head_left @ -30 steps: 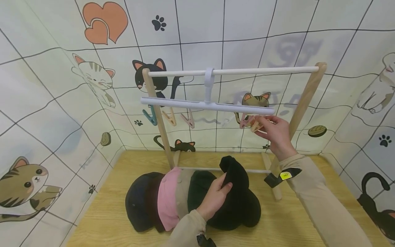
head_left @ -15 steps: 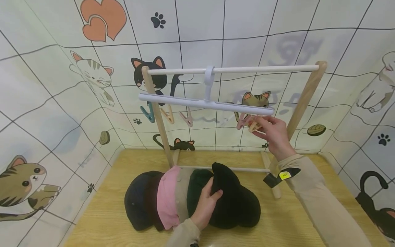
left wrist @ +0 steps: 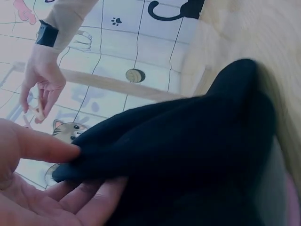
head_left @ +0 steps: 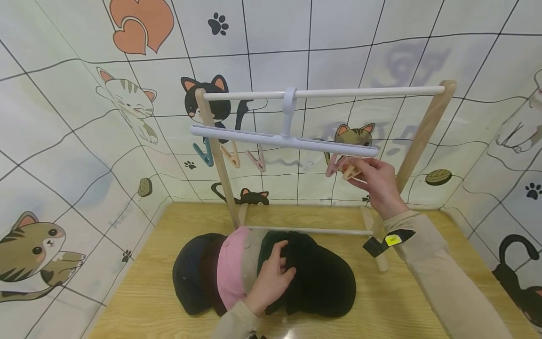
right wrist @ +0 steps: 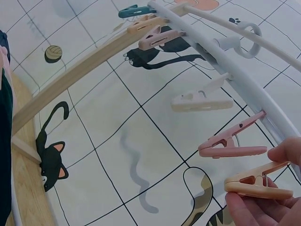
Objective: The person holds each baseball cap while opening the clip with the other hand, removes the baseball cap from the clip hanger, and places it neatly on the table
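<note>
My left hand (head_left: 268,285) is at the near edge of a black cap (head_left: 326,282), the rightmost in a row of caps lying on the table. In the left wrist view, the cap's dark cloth (left wrist: 164,150) lies between the thumb and the fingers. Under the right end of a pale lavender hanger (head_left: 254,136), my right hand (head_left: 374,183) pinches a peach clothespin (right wrist: 258,186), thumb on top and fingers below. A pink clothespin (right wrist: 230,143) hangs right beside it.
Left of the black cap lie dark green, beige, pink (head_left: 230,268), brown and navy (head_left: 190,273) caps. The hanger hooks over the white bar (head_left: 364,92) of a wooden-sided rack. Teal (right wrist: 136,11), peach, pink and whitish clothespins hang along the hanger. Cat-patterned sheeting surrounds the table (head_left: 139,287).
My left hand has moved left and down, and the black cap's raised edge has sunk onto the row. My right hand stays at the peach clothespin.
</note>
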A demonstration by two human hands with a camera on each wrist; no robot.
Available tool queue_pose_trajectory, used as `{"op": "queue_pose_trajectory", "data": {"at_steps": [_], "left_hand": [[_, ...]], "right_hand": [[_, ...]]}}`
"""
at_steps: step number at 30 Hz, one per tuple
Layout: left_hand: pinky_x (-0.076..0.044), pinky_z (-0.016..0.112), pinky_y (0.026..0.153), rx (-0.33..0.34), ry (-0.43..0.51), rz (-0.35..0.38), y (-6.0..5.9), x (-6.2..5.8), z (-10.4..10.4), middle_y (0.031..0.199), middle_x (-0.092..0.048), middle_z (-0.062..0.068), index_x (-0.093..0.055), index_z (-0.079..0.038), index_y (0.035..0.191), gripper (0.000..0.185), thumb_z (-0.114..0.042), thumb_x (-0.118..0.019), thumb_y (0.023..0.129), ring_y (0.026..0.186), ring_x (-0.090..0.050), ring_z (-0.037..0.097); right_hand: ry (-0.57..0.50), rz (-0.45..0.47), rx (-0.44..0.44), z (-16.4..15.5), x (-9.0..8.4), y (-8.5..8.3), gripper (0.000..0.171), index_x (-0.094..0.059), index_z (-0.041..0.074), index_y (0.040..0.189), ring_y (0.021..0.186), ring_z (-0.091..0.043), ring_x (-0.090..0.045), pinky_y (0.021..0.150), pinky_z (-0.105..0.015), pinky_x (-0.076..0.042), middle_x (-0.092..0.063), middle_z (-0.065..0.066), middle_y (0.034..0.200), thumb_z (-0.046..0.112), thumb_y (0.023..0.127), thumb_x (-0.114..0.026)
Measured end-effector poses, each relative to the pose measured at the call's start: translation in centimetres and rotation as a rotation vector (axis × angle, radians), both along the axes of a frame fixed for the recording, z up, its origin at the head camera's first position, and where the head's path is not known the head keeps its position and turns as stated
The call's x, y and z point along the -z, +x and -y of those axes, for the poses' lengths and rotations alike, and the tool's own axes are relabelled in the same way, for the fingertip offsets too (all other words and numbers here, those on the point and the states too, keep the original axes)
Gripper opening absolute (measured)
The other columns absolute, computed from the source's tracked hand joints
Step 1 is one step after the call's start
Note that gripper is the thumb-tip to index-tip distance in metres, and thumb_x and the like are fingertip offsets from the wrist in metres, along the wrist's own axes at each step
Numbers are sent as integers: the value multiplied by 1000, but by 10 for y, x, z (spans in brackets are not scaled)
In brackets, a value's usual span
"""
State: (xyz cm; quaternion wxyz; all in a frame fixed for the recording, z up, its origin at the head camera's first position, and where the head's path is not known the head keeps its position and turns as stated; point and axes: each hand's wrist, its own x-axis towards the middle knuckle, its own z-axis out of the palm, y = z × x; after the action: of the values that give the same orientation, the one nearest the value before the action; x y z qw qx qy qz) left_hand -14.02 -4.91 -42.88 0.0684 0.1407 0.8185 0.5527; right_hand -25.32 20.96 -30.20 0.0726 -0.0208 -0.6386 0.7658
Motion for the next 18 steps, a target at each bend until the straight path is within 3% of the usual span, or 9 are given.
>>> {"op": "queue_pose_trajectory", "data": {"at_steps": [3,4,6,9,13,18], "left_hand": [[-39,24,49,30,-29,-29,1,2,5,64,-44,-2,-29,-3,144,64,1,-60,89,50,-43,7],[-34,22,45,37,-33,-35,2,3,6,59,-37,-5,-28,-3,144,65,2,-60,88,45,-35,5],[-31,19,43,45,-39,-48,5,5,7,57,-37,-7,-26,-1,145,66,5,-60,88,42,-32,1],[-36,19,43,36,-45,-73,8,6,8,62,-47,-5,-26,0,144,66,5,-60,88,42,-37,0],[-47,22,49,7,-20,-99,7,0,14,82,-61,7,-31,0,141,60,5,-59,88,51,-55,7],[-52,25,56,-14,62,-158,-3,-15,33,93,-62,16,-39,4,133,43,5,-54,93,65,-65,24]], "right_hand": [[29,11,8,-1,1,1,25,-56,2,104,76,-8,-67,70,-24,-54,-69,4,82,21,92,-66],[39,19,9,-1,2,2,25,-55,2,105,77,-7,-67,70,-24,-53,-69,5,82,21,93,-65],[45,29,4,-2,2,2,25,-53,1,105,78,-7,-67,71,-23,-53,-69,6,84,20,93,-64],[39,38,-4,-5,3,2,25,-53,2,106,81,-8,-66,72,-22,-53,-67,7,88,19,93,-65],[49,34,-12,-10,5,2,28,-53,5,110,83,-7,-64,76,-22,-52,-61,3,94,20,91,-68],[74,4,-60,-22,9,6,27,-50,0,111,85,-6,-66,77,-21,-51,-67,7,93,14,93,-65]]}}
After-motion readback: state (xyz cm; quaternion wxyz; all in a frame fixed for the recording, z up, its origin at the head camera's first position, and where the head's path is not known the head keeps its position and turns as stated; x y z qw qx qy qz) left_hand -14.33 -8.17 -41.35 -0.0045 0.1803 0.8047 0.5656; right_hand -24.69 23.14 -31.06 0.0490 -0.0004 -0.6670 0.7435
